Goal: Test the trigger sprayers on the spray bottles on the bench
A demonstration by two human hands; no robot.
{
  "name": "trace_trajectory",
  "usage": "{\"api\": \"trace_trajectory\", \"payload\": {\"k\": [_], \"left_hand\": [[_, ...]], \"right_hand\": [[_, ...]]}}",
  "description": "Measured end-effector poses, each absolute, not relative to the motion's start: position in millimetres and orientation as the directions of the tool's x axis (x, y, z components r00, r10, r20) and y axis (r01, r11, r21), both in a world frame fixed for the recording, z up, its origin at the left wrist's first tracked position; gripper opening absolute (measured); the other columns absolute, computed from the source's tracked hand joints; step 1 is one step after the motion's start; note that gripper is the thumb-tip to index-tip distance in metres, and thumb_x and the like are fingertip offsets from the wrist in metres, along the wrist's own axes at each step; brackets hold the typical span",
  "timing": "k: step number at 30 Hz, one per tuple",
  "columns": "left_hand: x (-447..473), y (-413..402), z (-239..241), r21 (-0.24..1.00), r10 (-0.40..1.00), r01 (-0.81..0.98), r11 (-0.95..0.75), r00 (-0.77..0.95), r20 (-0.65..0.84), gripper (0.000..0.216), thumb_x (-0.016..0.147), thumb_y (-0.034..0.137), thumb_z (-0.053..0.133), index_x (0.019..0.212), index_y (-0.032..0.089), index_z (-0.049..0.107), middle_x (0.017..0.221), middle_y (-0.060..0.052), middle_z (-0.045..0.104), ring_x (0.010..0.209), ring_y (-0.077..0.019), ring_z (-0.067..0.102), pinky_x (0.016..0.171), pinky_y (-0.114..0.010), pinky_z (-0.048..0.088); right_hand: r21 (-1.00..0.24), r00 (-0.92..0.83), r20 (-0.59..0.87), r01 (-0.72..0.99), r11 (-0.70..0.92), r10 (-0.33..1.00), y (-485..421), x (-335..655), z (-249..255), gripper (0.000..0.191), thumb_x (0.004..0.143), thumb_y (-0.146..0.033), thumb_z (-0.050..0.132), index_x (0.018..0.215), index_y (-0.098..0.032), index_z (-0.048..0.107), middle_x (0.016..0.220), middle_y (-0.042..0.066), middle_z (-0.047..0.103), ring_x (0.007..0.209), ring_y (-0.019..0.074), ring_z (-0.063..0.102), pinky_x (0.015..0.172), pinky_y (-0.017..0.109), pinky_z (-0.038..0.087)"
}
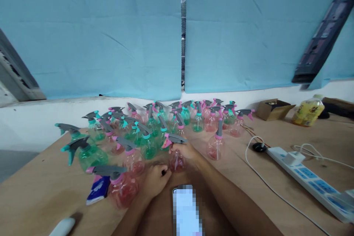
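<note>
My right hand (182, 150) is wrapped around the neck of a pink spray bottle (177, 164), just under its grey head with the pink trigger. The bottle stands upright on the wooden table. Beside its base, my left hand (157, 179) lies on the table with fingers curled in; whether anything is inside them is hidden. Left of that hand is a larger-looking pink spray bottle (123, 191), with another pink spray bottle (134, 162) behind it. A phone (186, 210) with a lit, blurred screen lies between my forearms.
Several green and pink spray bottles, such as a green one (149, 147), crowd the table toward the wall. A lone pink bottle (215, 149) stands to the right. Farther right are a power strip (306, 180) with cables, a cardboard box (273, 110) and a yellow-labelled bottle (308, 112). A blue packet (99, 190) lies left.
</note>
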State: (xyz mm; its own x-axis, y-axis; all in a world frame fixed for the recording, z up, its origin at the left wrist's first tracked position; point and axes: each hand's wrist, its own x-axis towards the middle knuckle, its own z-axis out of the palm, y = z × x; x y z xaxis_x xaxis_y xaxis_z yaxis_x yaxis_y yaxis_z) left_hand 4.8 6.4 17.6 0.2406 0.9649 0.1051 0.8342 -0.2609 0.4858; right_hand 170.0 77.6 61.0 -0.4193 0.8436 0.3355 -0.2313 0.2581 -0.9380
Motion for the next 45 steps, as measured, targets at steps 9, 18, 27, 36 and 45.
{"api": "trace_trajectory", "payload": {"k": [9,18,27,36,45], "left_hand": [[6.2,5.8,20.2,0.496,0.965,0.828,-0.262,0.241,0.107,0.031,0.085,0.023,0.048,0.054,0.017,0.048,0.06,0.0,0.058,0.062,-0.0127,0.052,0.059,-0.026,0.025],[3.6,5.3,17.6,0.484,0.959,0.828,-0.283,0.259,0.119,0.03,0.086,0.025,0.047,0.057,0.017,0.049,0.061,0.001,0.058,0.062,-0.0126,0.053,0.059,-0.026,0.025],[2.8,8.6,12.4,0.477,0.95,0.822,-0.312,0.273,0.151,0.03,0.085,0.024,0.047,0.056,0.017,0.047,0.062,0.001,0.057,0.063,-0.0124,0.053,0.06,-0.026,0.026],[1.7,9.4,13.5,0.469,0.954,0.831,-0.299,0.266,0.136,0.031,0.086,0.027,0.046,0.056,0.018,0.043,0.059,0.002,0.055,0.061,-0.0128,0.051,0.06,-0.026,0.026],[2.3,9.5,15.2,0.441,0.955,0.847,-0.296,0.269,0.126,0.033,0.088,0.031,0.045,0.057,0.018,0.044,0.062,0.0,0.058,0.063,-0.0138,0.053,0.06,-0.027,0.025]], "right_hand": [[-0.928,-0.389,0.351,-0.268,0.26,0.852,81.3,167.8,52.1,0.019,0.061,-0.016,0.054,0.072,-0.021,0.069,0.063,-0.001,0.063,0.058,0.0137,0.055,0.058,0.026,0.043],[-0.935,-0.428,0.351,-0.214,0.285,0.833,80.8,169.4,58.7,0.03,0.064,-0.017,0.055,0.087,-0.023,0.073,0.058,-0.003,0.062,0.061,0.0153,0.057,0.061,0.026,0.045],[-0.912,-0.283,0.367,-0.296,0.283,0.886,83.0,160.1,52.2,0.009,0.062,-0.018,0.057,0.064,-0.02,0.065,0.067,-0.001,0.065,0.06,0.0141,0.058,0.057,0.025,0.045],[-0.894,-0.17,0.443,-0.153,0.421,0.88,91.3,170.1,39.6,0.009,0.075,-0.019,0.06,0.07,-0.021,0.067,0.066,0.0,0.066,0.061,0.0155,0.062,0.063,0.029,0.051],[-0.844,0.101,0.532,-0.019,0.536,0.841,112.1,224.5,33.6,0.014,0.074,-0.021,0.051,0.073,-0.019,0.065,0.07,0.0,0.065,0.067,0.017,0.061,0.069,0.03,0.05]]}}
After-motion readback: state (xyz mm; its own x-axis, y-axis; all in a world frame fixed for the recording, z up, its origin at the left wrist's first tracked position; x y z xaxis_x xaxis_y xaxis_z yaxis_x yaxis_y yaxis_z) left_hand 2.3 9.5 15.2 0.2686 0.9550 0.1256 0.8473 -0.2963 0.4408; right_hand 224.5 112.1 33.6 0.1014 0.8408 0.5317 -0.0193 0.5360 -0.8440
